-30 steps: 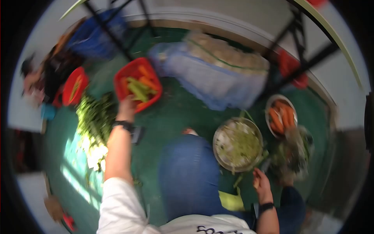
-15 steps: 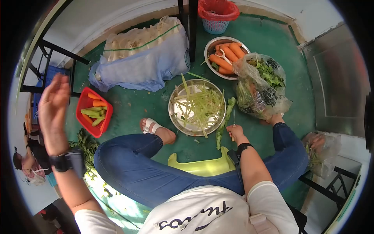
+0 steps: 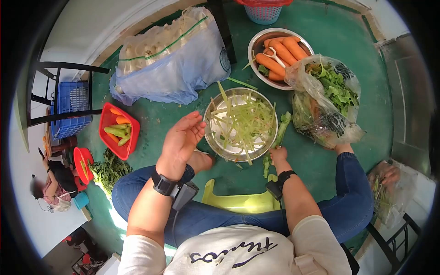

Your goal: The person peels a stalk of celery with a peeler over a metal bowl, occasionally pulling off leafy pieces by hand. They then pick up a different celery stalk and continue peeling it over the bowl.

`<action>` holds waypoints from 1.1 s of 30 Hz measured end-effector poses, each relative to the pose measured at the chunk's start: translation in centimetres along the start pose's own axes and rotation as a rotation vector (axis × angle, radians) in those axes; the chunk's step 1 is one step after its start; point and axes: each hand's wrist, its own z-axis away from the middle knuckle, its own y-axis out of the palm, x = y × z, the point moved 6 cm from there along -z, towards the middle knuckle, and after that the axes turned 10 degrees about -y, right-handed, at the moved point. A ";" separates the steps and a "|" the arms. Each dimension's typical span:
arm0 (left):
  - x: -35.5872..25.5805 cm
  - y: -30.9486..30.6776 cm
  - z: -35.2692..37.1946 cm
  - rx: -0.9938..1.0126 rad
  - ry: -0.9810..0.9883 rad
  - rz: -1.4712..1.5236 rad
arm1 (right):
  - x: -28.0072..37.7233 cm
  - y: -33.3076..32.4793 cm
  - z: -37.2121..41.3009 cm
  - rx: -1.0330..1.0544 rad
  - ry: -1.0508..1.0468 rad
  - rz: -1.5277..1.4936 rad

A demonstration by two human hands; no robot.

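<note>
My left hand (image 3: pixel 184 137) is raised at the left side of a round metal basin (image 3: pixel 208 144), fingers stretched out and holding nothing. Pale green peelings (image 3: pixel 247 121) are heaped in that basin, some hanging over its rim. To the basin's right, my right hand (image 3: pixel 278 155) is closed round a small knife, mostly hidden now; its thin blade and handle showed a moment ago. A long green stalk (image 3: pixel 283 128) lies on the floor against this hand, partly covered by it.
Carrots and a white peeler (image 3: pixel 275 56) fill a metal bowl (image 3: pixel 253 46). Beside it sits a clear bag of greens (image 3: pixel 327 98). A red basket (image 3: pixel 106 126) holds vegetables; leaves (image 3: pixel 110 169) lie below it. A large bag (image 3: pixel 169 73) and a lime-green stool (image 3: pixel 238 202) are nearby. Another person (image 3: pixel 59 183) sits far left.
My left hand has swung from the far left in to the basin's left side, still empty. My right hand stays low by the basin, now overlapping the stalk. The view has shifted slightly.
</note>
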 end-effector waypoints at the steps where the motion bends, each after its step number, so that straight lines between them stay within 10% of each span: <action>1: 0.4 0.0 -0.3 -0.007 -0.017 -0.002 | -0.1 0.1 0.0 0.002 0.007 0.002; 33: 8.5 -0.1 1.1 0.085 -0.190 -0.208 | 6.2 0.4 7.3 0.225 0.135 -0.571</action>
